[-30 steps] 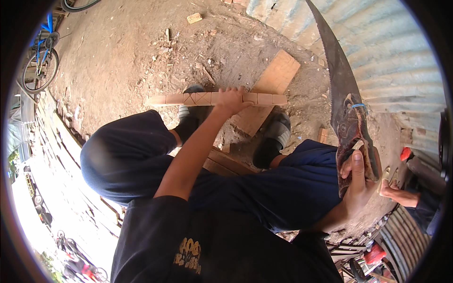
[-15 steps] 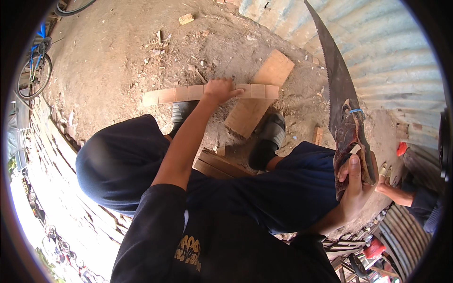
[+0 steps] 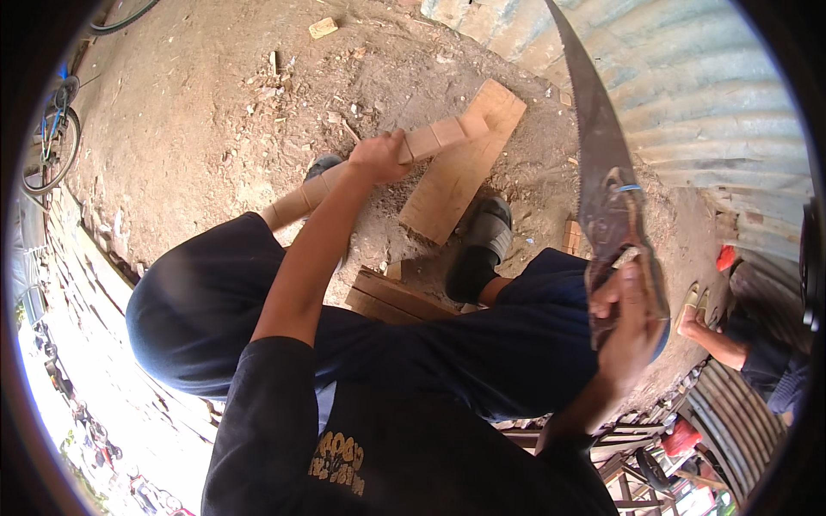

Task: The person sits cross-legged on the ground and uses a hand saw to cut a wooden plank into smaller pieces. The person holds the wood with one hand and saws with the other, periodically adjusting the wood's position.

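Note:
My left hand (image 3: 379, 158) is closed around the middle of a long, narrow wooden strip (image 3: 434, 138) with evenly spaced lines across it. The strip slants, its right end farther off above a flat board (image 3: 446, 196) on the ground; whether they touch I cannot tell. Its left end reaches near my left knee. On the right, my right hand (image 3: 632, 305) grips the worn handle of a handsaw (image 3: 600, 120), bound with a blue tie. The toothed blade points away from me, apart from the strip. Motion blurs the right hand a little.
Corrugated metal sheeting (image 3: 705, 112) stands at the far right. Another person's foot (image 3: 693, 318) shows at the right edge. Wooden pieces (image 3: 396, 297) lie between my legs, and a small wood block (image 3: 323, 27) sits on the dirt farther off. A bicycle (image 3: 60, 142) stands at the left.
The wooden strip has turned from nearly level to slanting, its right end farther away and its left end nearer me. My right hand and the handsaw have shifted slightly left in view.

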Demonstrator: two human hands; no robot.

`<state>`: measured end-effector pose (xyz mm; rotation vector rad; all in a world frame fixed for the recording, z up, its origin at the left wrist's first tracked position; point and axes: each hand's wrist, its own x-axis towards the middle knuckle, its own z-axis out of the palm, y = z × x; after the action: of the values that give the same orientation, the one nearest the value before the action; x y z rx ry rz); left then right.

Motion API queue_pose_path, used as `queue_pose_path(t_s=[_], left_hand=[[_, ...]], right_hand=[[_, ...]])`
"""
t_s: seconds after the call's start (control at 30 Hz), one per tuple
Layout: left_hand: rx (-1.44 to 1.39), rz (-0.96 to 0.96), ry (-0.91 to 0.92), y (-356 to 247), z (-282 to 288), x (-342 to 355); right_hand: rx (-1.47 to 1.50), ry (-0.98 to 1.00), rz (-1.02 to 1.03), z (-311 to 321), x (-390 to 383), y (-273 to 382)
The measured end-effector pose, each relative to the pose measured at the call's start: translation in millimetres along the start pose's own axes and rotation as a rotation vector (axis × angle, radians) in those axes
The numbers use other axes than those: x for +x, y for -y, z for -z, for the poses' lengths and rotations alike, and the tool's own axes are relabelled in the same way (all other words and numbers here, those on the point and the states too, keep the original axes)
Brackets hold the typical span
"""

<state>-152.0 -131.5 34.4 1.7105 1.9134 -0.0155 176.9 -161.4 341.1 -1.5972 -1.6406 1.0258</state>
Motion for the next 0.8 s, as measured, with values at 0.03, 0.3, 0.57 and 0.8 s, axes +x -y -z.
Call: queue_pose_path(t_s=[0.03,0.3,0.57,0.8], left_hand=[[-0.047,0.04,-0.017,3.6,0.4,-0.5],[-0.088,0.041,-0.062,12.7,-11.1,0.1],[-0.12,0.098,-0.019,9.0,-9.3,2.2],[0.168,0.144,-0.077,-24.4,-20.4,11.5]], right_hand=[[0.074,-0.023,-0.092,-9.2,-10.7,-0.1],[0.388,0.066,-0.365,-103.0,-67.6,-44.3],[0.28,0.188,-0.373,-125.5,-80.9,-70.6],[0.244,0.176,-0.362,-125.5,-80.2,-74.3]])
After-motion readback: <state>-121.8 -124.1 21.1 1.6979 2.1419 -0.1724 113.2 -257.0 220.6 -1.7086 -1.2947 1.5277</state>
